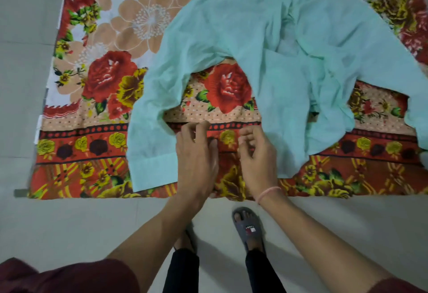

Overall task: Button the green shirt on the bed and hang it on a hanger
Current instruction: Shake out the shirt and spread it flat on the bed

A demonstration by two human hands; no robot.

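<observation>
Maroon sleeves [69, 276] and bare forearms reach past a grey sandal [249, 227] on the floor [69, 223] to the bed's near edge, where the left hand [196, 156] and right hand [257, 156] hover, fingers loosely curled and grasping nothing, between the cuff [152, 169] and body of the rumpled shirt [278, 37] spread across the floral bedspread [104, 84].

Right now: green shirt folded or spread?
Spread, not folded, but rumpled: green shirt sprawls over the bedsheet, sleeve laid out, fabric bunched near its middle.

Thin matt cloth shirt [243, 37]; printed cloth bedsheet [104, 84].
</observation>
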